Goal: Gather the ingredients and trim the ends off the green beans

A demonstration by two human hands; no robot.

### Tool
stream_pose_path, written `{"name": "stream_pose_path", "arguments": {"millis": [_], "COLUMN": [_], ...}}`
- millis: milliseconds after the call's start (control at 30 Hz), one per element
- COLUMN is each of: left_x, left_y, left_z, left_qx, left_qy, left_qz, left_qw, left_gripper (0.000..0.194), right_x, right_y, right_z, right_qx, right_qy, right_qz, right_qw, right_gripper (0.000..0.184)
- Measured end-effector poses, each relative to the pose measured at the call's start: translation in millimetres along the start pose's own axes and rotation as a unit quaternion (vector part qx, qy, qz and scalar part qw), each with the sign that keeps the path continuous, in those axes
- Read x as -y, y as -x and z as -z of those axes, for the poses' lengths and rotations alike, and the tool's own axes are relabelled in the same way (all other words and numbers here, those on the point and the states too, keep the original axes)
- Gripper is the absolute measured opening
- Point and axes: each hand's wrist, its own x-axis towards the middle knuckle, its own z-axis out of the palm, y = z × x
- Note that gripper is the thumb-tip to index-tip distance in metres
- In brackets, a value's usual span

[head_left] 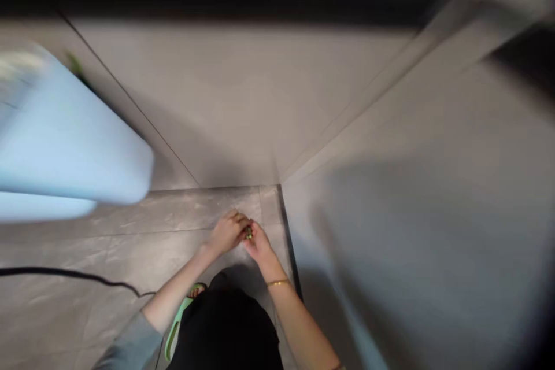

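My left hand (pixel 229 232) and my right hand (pixel 259 243) meet low in the middle of the view, above the floor. Between their closed fingers is a small green and yellowish piece (pixel 248 234), too small and blurred to name. The curled fingers of my left hand reach over it from the left. On the right side, my other fingers are bent round it, with the palm partly turned up. Much of the piece is hidden by the fingers.
Light blue rounded panels (pixel 95 144) jut in from the left. A black cable (pixel 73 273) crosses the tiled floor (pixel 143 254) toward my foot in a green slipper (pixel 176 324). Grey walls (pixel 243 98) meet in a corner ahead and close on the right.
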Motion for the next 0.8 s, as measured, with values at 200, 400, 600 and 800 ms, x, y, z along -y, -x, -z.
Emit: {"name": "stream_pose_path", "arguments": {"millis": [200,400,600,800], "left_x": [-167,-236,-184,-85], "left_y": [84,109,112,96], "left_z": [220.2,402.7,528.7,632.5], "left_qx": [-0.276,-0.479,-0.485,-0.343], "left_qy": [0.159,0.208,0.089,-0.015], "left_qz": [0.061,0.251,0.300,0.304], "left_qw": [0.946,0.815,0.816,0.889], "left_gripper": [0.024,0.026,0.032,0.036], "right_x": [95,205,221,204], "right_y": [220,310,263,218], "right_z": [-177,-388,-541,-595], "right_qx": [-0.014,0.046,0.014,-0.083], "right_qy": [0.001,0.022,0.101,0.145], "right_qz": [-0.052,-0.037,0.100,0.165], "right_qw": [0.999,0.998,0.990,0.972], "right_gripper": [0.011,0.017,0.016,0.012]}}
